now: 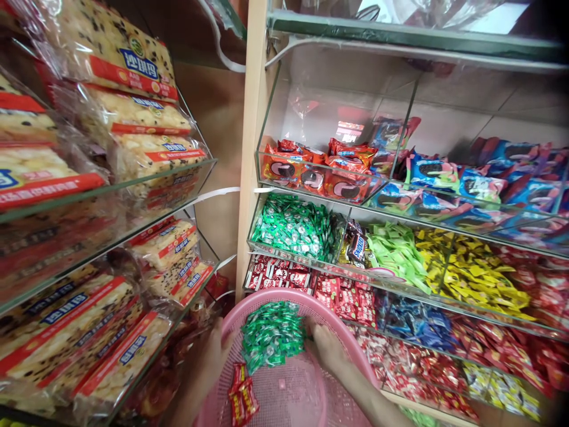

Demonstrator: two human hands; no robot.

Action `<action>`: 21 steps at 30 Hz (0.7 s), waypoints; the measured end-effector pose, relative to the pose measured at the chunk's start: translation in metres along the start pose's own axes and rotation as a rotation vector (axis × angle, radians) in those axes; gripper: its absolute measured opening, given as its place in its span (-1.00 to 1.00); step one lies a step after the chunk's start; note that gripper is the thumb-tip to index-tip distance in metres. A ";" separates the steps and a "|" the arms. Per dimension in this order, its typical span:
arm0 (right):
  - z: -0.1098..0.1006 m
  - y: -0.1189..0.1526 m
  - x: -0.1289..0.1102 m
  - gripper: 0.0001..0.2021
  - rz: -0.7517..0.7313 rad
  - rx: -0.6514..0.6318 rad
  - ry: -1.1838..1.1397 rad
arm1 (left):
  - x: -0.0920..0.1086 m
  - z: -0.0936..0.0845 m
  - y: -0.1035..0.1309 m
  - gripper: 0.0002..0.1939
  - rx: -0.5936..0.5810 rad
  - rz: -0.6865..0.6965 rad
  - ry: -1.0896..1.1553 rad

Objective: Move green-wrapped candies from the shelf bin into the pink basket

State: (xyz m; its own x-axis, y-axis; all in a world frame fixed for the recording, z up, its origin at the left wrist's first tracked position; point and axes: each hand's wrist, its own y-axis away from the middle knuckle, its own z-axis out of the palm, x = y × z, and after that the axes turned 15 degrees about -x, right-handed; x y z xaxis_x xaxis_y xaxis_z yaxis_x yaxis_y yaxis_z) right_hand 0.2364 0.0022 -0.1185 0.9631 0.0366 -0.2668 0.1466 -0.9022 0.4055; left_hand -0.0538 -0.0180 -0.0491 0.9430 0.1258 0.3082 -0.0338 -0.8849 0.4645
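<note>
A pink plastic basket (235, 308) with mesh walls is at the bottom middle of the view. My left hand (217, 347) is closed on its left rim. Inside the basket, my right hand (322, 344) reaches down at the right edge of a pile of green-wrapped candies (271, 335). Its fingers are bent and partly hidden, so their grip does not show. Two or so red and yellow packets (242, 397) lie below the pile, toward the left wall. Behind the basket, a clear bin holds more of the same green candies (291, 228).
Glass-fronted shelves rise close in front, with a wooden post (251, 136) between the sections. On the left are wrapped sachima cakes (142, 59). To the right sit orange-red packets (320, 169), blue packets (431, 172), yellow candies (475, 273) and red-and-white candies (418, 362).
</note>
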 end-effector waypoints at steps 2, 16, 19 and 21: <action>0.001 0.000 0.000 -0.73 -0.047 0.030 -0.014 | 0.001 -0.001 0.001 -0.55 0.003 0.009 -0.002; 0.013 0.001 0.007 -0.51 -0.116 0.133 -0.036 | 0.003 -0.003 0.002 -0.54 0.019 -0.017 -0.006; 0.027 -0.003 0.012 -0.48 -0.101 0.147 -0.005 | 0.003 -0.004 0.002 -0.54 0.006 -0.017 -0.003; 0.033 -0.006 0.014 -0.44 -0.131 0.176 -0.017 | 0.002 -0.003 0.002 -0.53 0.004 -0.018 0.003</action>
State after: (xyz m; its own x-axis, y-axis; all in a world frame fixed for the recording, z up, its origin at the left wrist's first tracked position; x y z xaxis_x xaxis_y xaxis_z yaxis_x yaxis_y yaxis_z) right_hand 0.2412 -0.0065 -0.1536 0.9342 0.1521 -0.3227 0.2267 -0.9515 0.2081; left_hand -0.0527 -0.0178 -0.0448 0.9422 0.1430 0.3029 -0.0156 -0.8844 0.4664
